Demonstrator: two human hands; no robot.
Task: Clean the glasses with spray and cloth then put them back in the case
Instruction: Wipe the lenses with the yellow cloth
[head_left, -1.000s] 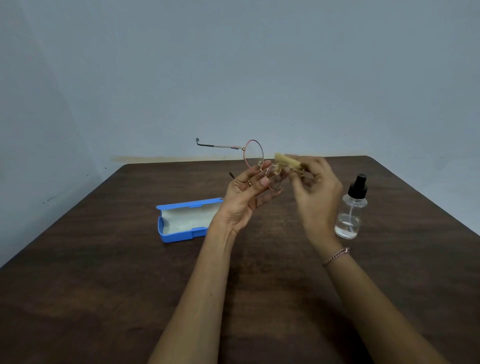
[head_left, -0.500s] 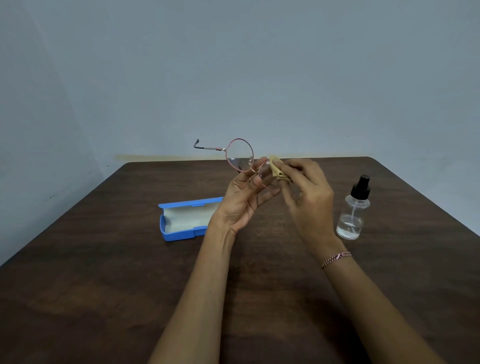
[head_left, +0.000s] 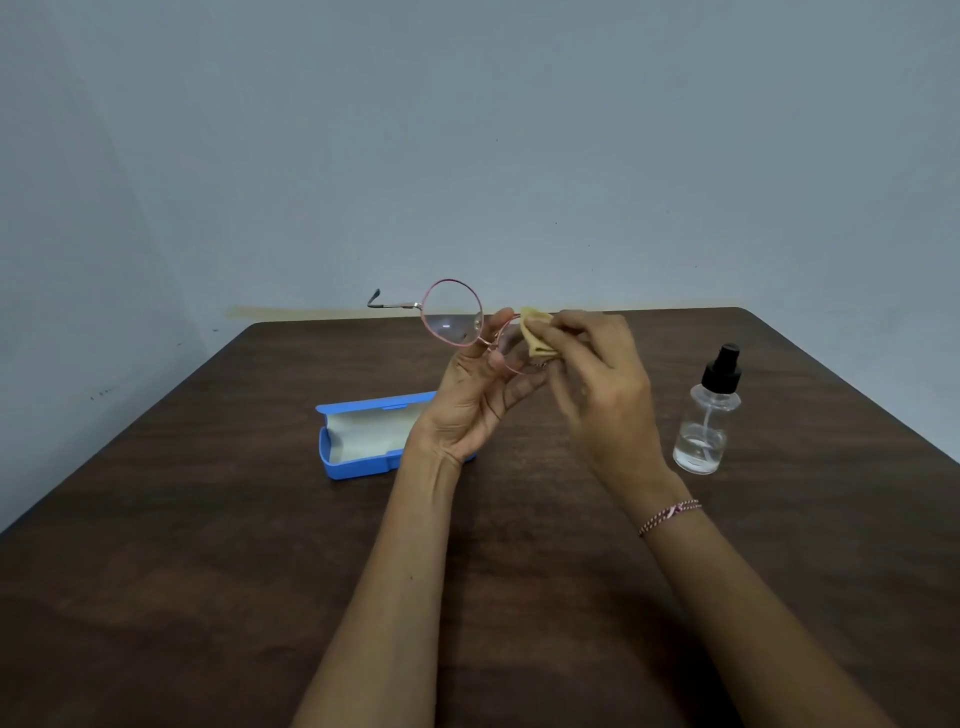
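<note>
Round pink-rimmed glasses (head_left: 451, 312) are held up above the table, one temple arm sticking out to the left. My left hand (head_left: 475, 395) pinches the frame near the bridge from below. My right hand (head_left: 597, 384) pinches a small yellow cloth (head_left: 537, 332) against the right lens, which is mostly hidden by the cloth and fingers. The open blue case (head_left: 358, 441) with a pale lining lies on the table behind my left wrist. A clear spray bottle (head_left: 706, 415) with a black nozzle stands upright to the right of my right hand.
Everything sits on a dark brown wooden table (head_left: 208, 545) that butts against a pale blue-grey wall (head_left: 467, 156). The table's far right corner is rounded, and its right edge runs close past the spray bottle.
The glasses have turned so the left lens faces me more fully. My right hand has shifted the cloth on the right lens. Case and bottle stay put.
</note>
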